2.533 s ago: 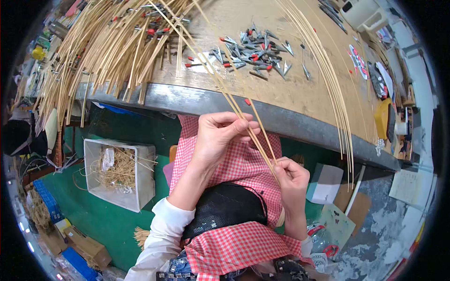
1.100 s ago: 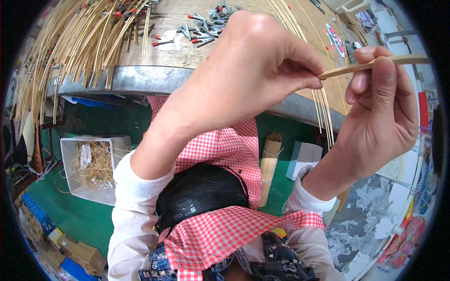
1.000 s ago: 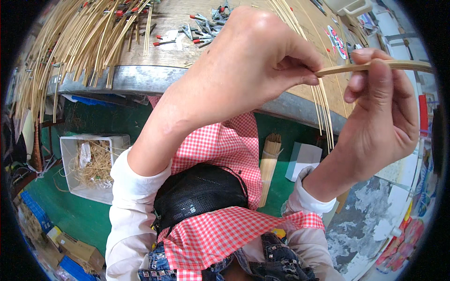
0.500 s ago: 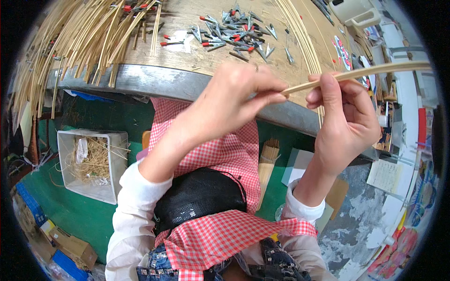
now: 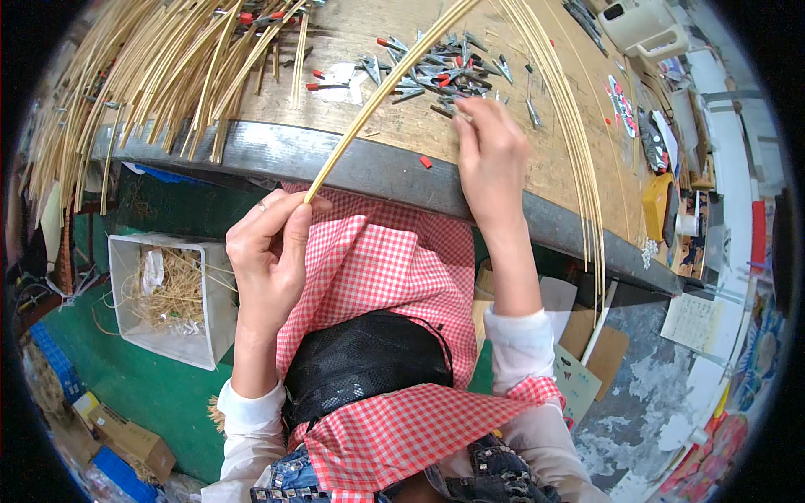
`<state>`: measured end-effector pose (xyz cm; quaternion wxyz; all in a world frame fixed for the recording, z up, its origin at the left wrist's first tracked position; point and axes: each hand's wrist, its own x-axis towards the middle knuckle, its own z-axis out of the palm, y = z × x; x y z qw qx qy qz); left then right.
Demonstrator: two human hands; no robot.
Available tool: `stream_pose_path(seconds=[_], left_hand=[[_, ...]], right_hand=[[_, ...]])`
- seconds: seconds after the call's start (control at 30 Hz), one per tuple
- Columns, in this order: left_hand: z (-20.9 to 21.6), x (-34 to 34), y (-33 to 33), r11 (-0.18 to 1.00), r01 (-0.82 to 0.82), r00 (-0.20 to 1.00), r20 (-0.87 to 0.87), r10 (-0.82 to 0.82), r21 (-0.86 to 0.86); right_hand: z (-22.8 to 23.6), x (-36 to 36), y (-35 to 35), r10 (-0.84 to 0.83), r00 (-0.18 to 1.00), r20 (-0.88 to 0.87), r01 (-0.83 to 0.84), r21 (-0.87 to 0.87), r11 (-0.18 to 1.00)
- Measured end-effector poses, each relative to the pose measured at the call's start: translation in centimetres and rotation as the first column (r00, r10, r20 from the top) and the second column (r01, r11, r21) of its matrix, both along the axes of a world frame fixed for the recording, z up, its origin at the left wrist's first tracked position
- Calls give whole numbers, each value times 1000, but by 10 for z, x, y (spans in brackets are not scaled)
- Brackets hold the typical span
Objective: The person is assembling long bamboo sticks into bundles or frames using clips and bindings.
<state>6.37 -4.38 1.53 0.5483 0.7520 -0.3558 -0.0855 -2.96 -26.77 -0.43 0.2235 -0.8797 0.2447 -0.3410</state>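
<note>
My left hand (image 5: 272, 251) is closed in a pinch on the lower end of a bundle of thin bamboo strips (image 5: 360, 126). The bundle rises in a curve to the upper right, passing in front of the clips. Over the bench's near edge, my right hand (image 5: 495, 159) has its thumb and forefinger apart, and no held thing shows in it. Its fingertips are beside a pile of small metal spring clips (image 5: 453, 67), some with red tips. A small red piece (image 5: 426, 162) lies near the bench edge, left of that hand.
Many loose strips (image 5: 159, 75) overhang the wooden bench (image 5: 335, 33) at left. More long strips (image 5: 579, 142) bend over its edge at right. A white bin (image 5: 220, 310) of scraps stands on the green floor. A white jug (image 5: 646, 29) is at far right.
The strip bundle has swung from pointing right to slanting up across the bench. My left hand has moved left and down with its end; my right hand has let go and moved left toward the clips.
</note>
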Motion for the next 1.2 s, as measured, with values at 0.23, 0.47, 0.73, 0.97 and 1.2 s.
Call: stream_pose_path(seconds=[0.23,0.47,0.73,0.97,1.2], left_hand=[[-11,-10,-4,997,72,991,-108,-74,-25],[-16,-18,-13,983,171,969,-170,-180,-65],[-16,-34,-27,973,226,967,-110,-229,-40],[-11,-46,-33,946,325,943,-81,-324,4],[-12,-52,-34,934,354,918,-171,-357,-53]], right_hand=[[3,23,-15,98,975,-199,-145,-239,960],[11,-36,-2,-30,999,15,17,545,838],[23,-81,5,8,927,-376,-26,-44,999],[24,-88,59,174,951,255,-308,785,537],[11,-91,71,68,937,344,-339,840,423]])
